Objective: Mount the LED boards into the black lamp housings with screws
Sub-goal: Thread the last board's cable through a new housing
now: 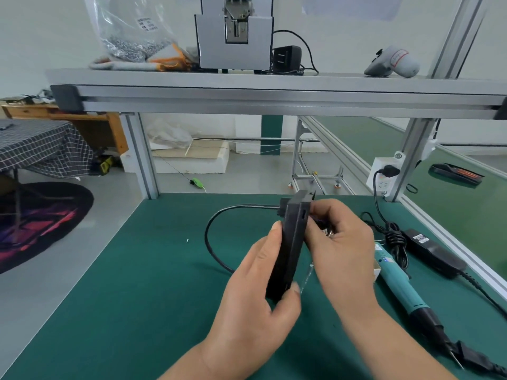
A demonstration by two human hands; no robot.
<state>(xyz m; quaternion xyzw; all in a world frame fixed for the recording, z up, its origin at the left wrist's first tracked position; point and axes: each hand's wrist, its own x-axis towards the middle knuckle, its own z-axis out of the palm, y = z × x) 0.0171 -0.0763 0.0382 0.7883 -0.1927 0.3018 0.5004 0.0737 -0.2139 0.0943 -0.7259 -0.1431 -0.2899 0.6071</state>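
Lamp housing [290,242], black, held on edge at centre frame above the green worktop [137,283]. Left hand [255,305] grips its back, probably presenting the open face to the right hand [343,242], whose curled fingers reach in; what they pinch is unclear.

- The lamp housing [292,242] is showing plain black.
- The table [137,270] under the housing is showing dark green.
- A screwdriver [397,286] right of the housing is showing teal, going black at its near end.
- A cloth [41,149] far left of the housing is showing a dark-and-white check.
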